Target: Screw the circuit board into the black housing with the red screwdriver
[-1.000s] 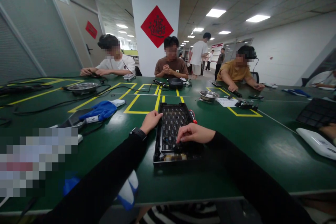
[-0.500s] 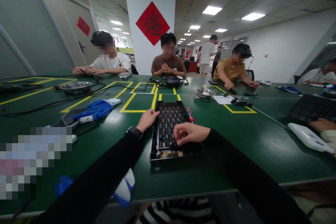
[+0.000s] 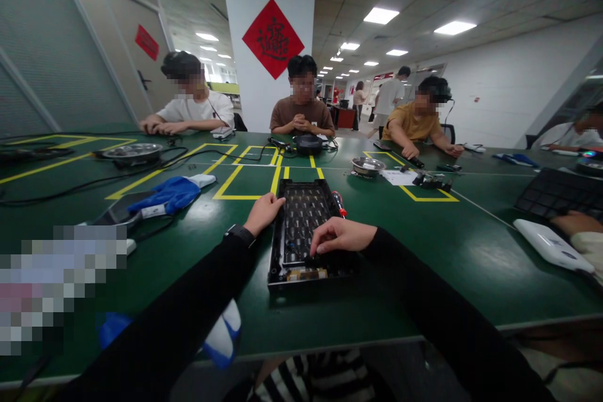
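A black rectangular case (image 3: 277, 257) lies lengthwise in front of me, with rows of dark rounded pieces inside. A brownish strip (image 3: 306, 274) shows at its near end. My left hand (image 3: 265, 212) grips the case's left edge, its fingers curled and partly hidden. Over the near right part of the case, my right hand (image 3: 336, 235) is closed in a pinch, fingertips down at the inside. What it pinches, if anything, is too dark to make out. A screwdriver with a red handle (image 3: 340, 204) rests against the right side of the case, partly covered by my right hand.
Blue-and-white gloves (image 3: 172, 195) lie to the left, another (image 3: 223, 336) at the near edge. Metal bowls stand farther off at the left (image 3: 132, 152) and right (image 3: 368, 166). Black cables (image 3: 94, 191) cross the left side. Several people sit around the green table (image 3: 447, 264).
My right hand's fingers have stretched a little, with the tips pointing lower into the case. My left hand stays on the edge. The view has shifted slightly.
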`<state>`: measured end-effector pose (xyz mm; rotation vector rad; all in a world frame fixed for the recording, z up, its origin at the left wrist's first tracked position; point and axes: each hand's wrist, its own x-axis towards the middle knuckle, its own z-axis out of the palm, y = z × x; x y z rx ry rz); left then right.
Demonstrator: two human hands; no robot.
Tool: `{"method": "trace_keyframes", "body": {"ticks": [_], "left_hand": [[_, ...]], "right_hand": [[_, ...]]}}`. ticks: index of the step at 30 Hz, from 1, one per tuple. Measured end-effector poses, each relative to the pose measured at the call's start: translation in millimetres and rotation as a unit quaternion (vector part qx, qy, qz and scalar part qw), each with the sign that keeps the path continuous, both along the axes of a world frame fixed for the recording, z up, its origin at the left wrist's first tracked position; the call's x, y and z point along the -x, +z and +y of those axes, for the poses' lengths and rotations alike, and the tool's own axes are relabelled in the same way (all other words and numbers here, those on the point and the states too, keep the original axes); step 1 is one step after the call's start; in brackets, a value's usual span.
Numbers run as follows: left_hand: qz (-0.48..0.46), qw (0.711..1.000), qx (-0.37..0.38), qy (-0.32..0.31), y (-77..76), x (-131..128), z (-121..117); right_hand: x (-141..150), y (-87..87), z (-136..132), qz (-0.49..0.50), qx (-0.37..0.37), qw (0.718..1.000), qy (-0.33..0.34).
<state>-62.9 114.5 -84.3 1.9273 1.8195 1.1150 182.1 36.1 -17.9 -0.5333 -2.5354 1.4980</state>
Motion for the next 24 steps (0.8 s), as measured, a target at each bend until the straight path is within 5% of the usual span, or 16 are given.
{"method": "trace_keyframes", "body": {"ticks": [8, 24], "left_hand": [[-0.003, 1.0, -0.001, -0.002, 0.7, -0.7, -1.2], [0.004, 1.0, -0.002, 0.005, -1.0, -0.4, 1.1]], "right_hand": [[2.0, -0.2, 0.7, -0.023, -0.079, 0.996, 0.033], [1.7, -3.4, 0.0, -0.005, 0.0, 1.0, 0.021]]}}
